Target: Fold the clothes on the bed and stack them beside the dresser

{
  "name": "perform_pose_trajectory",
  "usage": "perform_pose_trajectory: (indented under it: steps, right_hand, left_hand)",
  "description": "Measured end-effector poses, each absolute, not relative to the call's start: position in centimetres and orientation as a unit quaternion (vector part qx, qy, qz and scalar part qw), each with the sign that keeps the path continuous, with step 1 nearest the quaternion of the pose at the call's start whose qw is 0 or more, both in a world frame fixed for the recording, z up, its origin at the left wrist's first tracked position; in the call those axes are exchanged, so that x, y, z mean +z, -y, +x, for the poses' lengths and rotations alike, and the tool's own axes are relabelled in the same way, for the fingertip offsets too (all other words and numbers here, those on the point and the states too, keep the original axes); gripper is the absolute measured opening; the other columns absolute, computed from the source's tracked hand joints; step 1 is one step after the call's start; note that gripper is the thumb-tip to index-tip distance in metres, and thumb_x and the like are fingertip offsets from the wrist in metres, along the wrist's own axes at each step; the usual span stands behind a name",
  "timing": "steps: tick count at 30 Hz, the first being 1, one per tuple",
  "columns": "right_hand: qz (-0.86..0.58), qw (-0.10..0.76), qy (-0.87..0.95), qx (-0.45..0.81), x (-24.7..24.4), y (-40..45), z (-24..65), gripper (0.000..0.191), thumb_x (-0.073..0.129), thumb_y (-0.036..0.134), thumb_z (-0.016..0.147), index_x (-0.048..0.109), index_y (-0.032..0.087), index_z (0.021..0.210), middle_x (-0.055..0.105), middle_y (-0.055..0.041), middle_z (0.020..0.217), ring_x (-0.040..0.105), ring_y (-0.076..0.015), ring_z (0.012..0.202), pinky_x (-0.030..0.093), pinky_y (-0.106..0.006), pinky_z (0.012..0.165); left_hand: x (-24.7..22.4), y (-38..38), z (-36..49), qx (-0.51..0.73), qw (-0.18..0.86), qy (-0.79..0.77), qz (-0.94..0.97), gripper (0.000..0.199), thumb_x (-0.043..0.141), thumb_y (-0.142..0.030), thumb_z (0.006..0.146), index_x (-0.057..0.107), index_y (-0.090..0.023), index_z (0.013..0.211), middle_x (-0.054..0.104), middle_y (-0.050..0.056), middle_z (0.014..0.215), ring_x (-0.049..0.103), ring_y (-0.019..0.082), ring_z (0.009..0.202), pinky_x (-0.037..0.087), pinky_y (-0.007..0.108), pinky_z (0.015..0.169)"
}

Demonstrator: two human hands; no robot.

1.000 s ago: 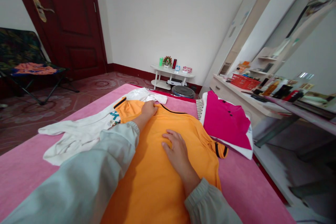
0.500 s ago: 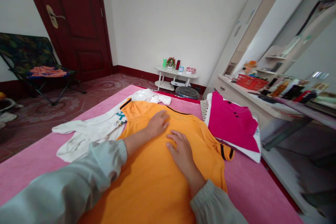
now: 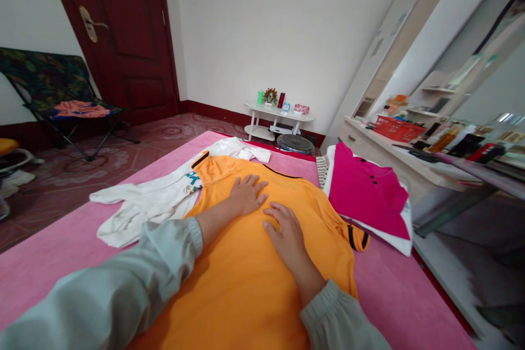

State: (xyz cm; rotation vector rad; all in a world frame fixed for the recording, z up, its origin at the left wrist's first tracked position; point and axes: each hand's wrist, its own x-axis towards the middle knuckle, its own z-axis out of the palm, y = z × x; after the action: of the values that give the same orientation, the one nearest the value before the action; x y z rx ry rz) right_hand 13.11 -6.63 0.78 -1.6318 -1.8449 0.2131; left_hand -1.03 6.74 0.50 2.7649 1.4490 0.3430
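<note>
An orange T-shirt with black bands on its sleeves lies spread out, its collar away from me, on the pink bed cover. My left hand rests on its upper part, palm down, fingers spread. Just to the right and a little nearer, my right hand is over the same shirt with its fingers apart and slightly bent. Neither hand holds anything. Partly under the shirt's left side is a white long-sleeved garment with teal lettering. A folded magenta polo shirt lies on white cloth to the right.
A dresser with a red basket and bottles stands along the right side. At the far wall is a small white table holding a plant. A folding chair with cloth on it stands left, near the dark red door.
My left hand has flattened onto the shirt, its fingers more spread. My right hand has barely moved on the cloth. The whole view has shifted slightly.
</note>
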Motion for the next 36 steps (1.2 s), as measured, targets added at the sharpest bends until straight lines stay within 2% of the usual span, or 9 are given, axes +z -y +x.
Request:
perform_pose_trajectory:
  steps: [4,7,8,10,13,17,23,28,36]
  right_hand:
    - [-0.621,0.332,0.704,0.087,0.7,6.7,13.1,0.026,0.058,0.019,0.080,0.067,0.019,0.104,0.059,-0.0083,0.122,0.050,-0.0238,0.115,0.037,-0.040,0.103]
    - [-0.622,0.337,0.702,0.089,0.7,6.7,13.1,0.026,0.059,0.018,0.079,0.067,0.020,0.103,0.060,-0.0078,0.120,0.051,-0.0234,0.114,0.038,-0.039,0.102]
    - [-0.621,0.338,0.702,0.088,0.7,6.7,13.1,0.026,0.059,0.018,0.079,0.067,0.020,0.103,0.060,-0.0077,0.120,0.051,-0.0233,0.113,0.038,-0.039,0.102]
    - [-0.620,0.338,0.703,0.084,0.7,6.6,13.1,0.026,0.059,0.018,0.079,0.067,0.020,0.103,0.060,-0.0075,0.119,0.052,-0.0231,0.113,0.038,-0.039,0.101]
    - [-0.622,0.336,0.702,0.082,0.6,6.6,13.1,0.026,0.059,0.019,0.080,0.067,0.020,0.104,0.060,-0.0076,0.120,0.051,-0.0234,0.114,0.038,-0.040,0.102]
    - [-0.623,0.338,0.700,0.085,0.4,6.6,13.1,0.026,0.059,0.019,0.080,0.067,0.021,0.105,0.060,-0.0077,0.121,0.051,-0.0230,0.115,0.038,-0.040,0.102]
    - [-0.620,0.344,0.700,0.087,0.3,6.6,13.2,0.026,0.059,0.020,0.079,0.068,0.022,0.103,0.060,-0.0068,0.120,0.052,-0.0224,0.114,0.038,-0.040,0.102]
    - [-0.616,0.344,0.703,0.090,0.3,6.5,13.4,0.025,0.057,0.020,0.080,0.067,0.021,0.103,0.060,-0.0074,0.122,0.051,-0.0224,0.115,0.038,-0.041,0.102]
    - [-0.603,0.333,0.720,0.085,0.6,6.7,13.6,0.028,0.054,0.022,0.081,0.066,0.021,0.107,0.058,-0.0070,0.125,0.050,-0.0205,0.117,0.035,-0.040,0.104]
  left_hand:
    - [1.2,-8.7,-1.8,0.087,-0.011,-0.536,0.840,0.053,0.033,-0.052,0.092,0.045,-0.026,0.137,0.040,0.010,0.145,0.036,0.028,0.133,0.026,0.047,0.108]
    - [1.3,-8.7,-1.0,0.101,-0.030,-0.564,0.819,0.050,0.034,-0.041,0.093,0.049,-0.014,0.132,0.037,0.018,0.146,0.033,0.034,0.134,0.027,0.052,0.105]
    - [1.2,-8.4,-0.6,0.108,-0.031,-0.547,0.830,0.050,0.034,-0.040,0.093,0.048,-0.014,0.133,0.033,0.017,0.148,0.029,0.034,0.136,0.026,0.052,0.106]
    - [0.7,-7.8,0.4,0.110,-0.016,-0.476,0.873,0.050,0.031,-0.041,0.094,0.043,-0.021,0.138,0.028,0.010,0.153,0.023,0.030,0.140,0.022,0.050,0.109]
    - [0.3,-8.4,1.2,0.083,0.028,-0.431,0.898,0.055,0.025,-0.055,0.092,0.034,-0.033,0.143,0.025,0.002,0.154,0.021,0.029,0.141,0.017,0.056,0.110]
    - [0.0,-10.8,1.2,0.066,0.037,-0.529,0.845,0.068,0.021,-0.064,0.089,0.029,-0.028,0.146,0.022,0.008,0.155,0.018,0.033,0.141,0.012,0.059,0.110]
    - [-0.8,-9.5,-0.5,0.080,0.022,-0.489,0.868,0.067,0.021,-0.057,0.092,0.028,-0.019,0.147,0.018,0.011,0.155,0.015,0.029,0.143,0.012,0.048,0.114]
    - [-0.5,-6.0,-4.1,0.070,0.031,-0.421,0.904,0.069,0.018,-0.061,0.092,0.029,-0.019,0.147,0.017,0.010,0.156,0.014,0.025,0.143,0.013,0.042,0.115]
    - [-0.5,-2.0,-7.2,0.079,0.033,-0.439,0.894,0.068,0.019,-0.062,0.092,0.029,-0.022,0.147,0.017,0.009,0.156,0.014,0.025,0.143,0.013,0.042,0.115]
